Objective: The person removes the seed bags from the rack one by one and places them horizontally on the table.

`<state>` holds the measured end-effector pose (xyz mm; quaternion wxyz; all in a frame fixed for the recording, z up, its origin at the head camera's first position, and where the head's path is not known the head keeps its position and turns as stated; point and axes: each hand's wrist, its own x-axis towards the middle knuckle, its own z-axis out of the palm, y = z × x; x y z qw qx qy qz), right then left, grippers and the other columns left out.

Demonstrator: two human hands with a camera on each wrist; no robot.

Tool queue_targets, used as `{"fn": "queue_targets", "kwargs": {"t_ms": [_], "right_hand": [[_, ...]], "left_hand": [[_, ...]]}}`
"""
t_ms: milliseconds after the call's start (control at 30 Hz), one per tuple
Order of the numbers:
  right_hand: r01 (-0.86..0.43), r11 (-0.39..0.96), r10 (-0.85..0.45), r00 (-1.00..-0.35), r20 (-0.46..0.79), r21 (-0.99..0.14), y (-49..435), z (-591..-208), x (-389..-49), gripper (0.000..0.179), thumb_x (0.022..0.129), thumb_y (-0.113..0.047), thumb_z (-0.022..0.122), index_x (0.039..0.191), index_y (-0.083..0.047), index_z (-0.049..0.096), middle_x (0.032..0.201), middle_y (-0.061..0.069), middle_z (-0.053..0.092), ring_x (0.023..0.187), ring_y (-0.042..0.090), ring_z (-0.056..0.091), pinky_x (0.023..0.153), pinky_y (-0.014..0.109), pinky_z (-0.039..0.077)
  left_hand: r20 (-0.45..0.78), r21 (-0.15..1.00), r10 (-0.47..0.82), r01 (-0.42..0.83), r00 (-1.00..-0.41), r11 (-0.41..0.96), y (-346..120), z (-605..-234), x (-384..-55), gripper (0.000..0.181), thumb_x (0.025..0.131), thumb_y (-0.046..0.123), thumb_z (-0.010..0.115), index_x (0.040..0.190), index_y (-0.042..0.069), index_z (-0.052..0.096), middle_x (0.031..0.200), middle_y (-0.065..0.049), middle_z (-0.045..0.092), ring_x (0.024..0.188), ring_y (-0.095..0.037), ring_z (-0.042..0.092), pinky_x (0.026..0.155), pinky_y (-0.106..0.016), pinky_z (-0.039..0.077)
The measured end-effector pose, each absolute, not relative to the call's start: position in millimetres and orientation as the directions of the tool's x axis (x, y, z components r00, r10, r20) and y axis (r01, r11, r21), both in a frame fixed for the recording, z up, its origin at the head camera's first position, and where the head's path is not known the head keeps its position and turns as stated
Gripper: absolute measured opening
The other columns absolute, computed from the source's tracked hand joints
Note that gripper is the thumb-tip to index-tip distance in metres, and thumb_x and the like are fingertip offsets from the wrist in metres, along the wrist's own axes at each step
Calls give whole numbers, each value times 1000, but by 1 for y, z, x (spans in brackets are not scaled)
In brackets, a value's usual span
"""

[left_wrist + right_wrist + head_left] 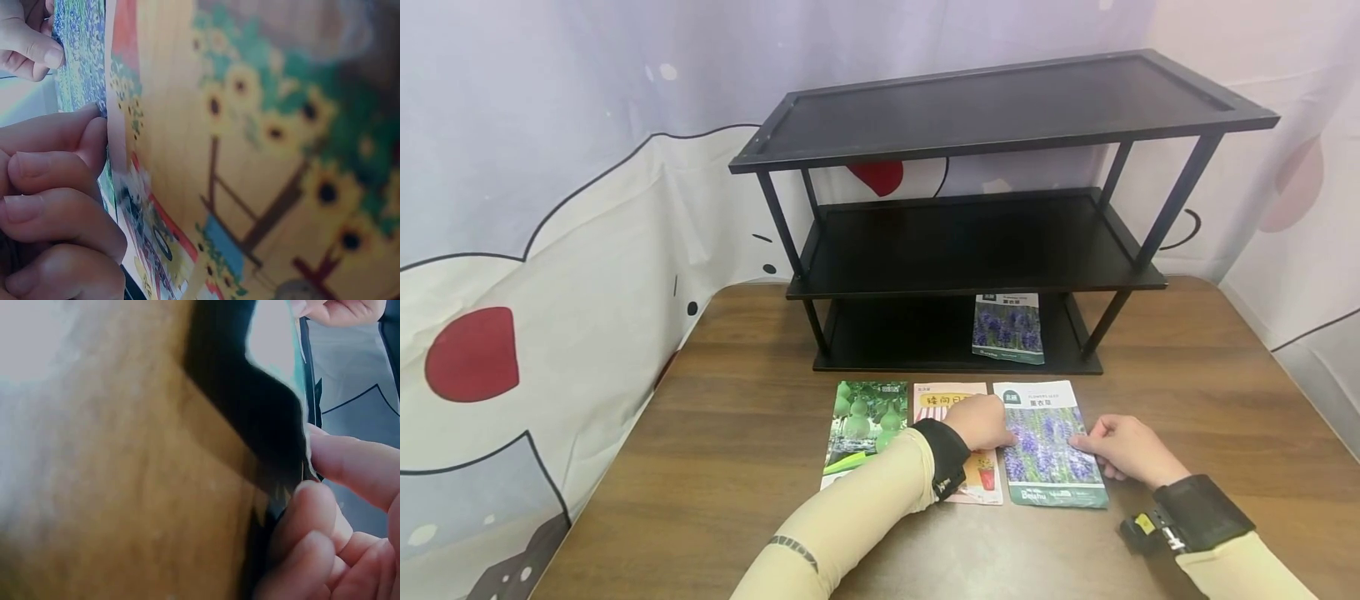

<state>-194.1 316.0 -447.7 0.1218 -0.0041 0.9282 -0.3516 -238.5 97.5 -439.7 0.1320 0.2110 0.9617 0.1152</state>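
Note:
A lavender seed packet (1048, 458), printed with purple flowers, is at the right end of a row of packets on the table. My left hand (979, 422) pinches its left edge between thumb and forefinger, the other fingers curled in. On the opposite edge, my right hand (1126, 450) pinches it with thumb and fingers; in the right wrist view this edge (309, 440) looks raised and slightly bent. Under my left hand lies a pink and orange sunflower packet (983, 487), partly covered by that hand and wrist. Left of it is a green gourd packet (865, 421), its lower part hidden by my forearm.
A black three-tier shelf (977, 243) stands behind the row of packets. Its bottom tier carries another lavender packet (1006, 331), leaning out a little toward the front. A printed cloth (587, 208) hangs behind and around the wooden table (737, 433).

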Motion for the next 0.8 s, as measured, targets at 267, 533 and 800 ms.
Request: {"fn": "queue_targets", "kwargs": {"t_ms": [267,533,800], "right_hand": [[74,754,-96,-971,-221,-652,315,-448,-194,31,82,-29,68,72,-6,49,55,1,51,47,15,51,42,26,41],[144,675,-121,-946,-302,-723,320,-428,-206,28,84,-28,67,77,-5,51,61,2,52,51,14,50,45,25,43],[66,464,-196,-965,-174,-884,309,-400,-264,47,93,-24,56,121,13,46,110,30,55,93,33,58,79,35,51]], "left_hand": [[-212,289,429,363,-878,886,97,-442,-239,50,82,39,66,46,17,38,39,7,31,36,-9,35,38,-24,31],[-250,524,514,332,-820,784,87,-431,-260,43,84,34,66,49,14,50,43,6,40,37,-8,35,39,-21,31],[-177,793,286,35,-942,608,64,-422,-311,23,88,28,63,98,8,66,88,-4,63,73,-17,58,64,-27,46]]}}
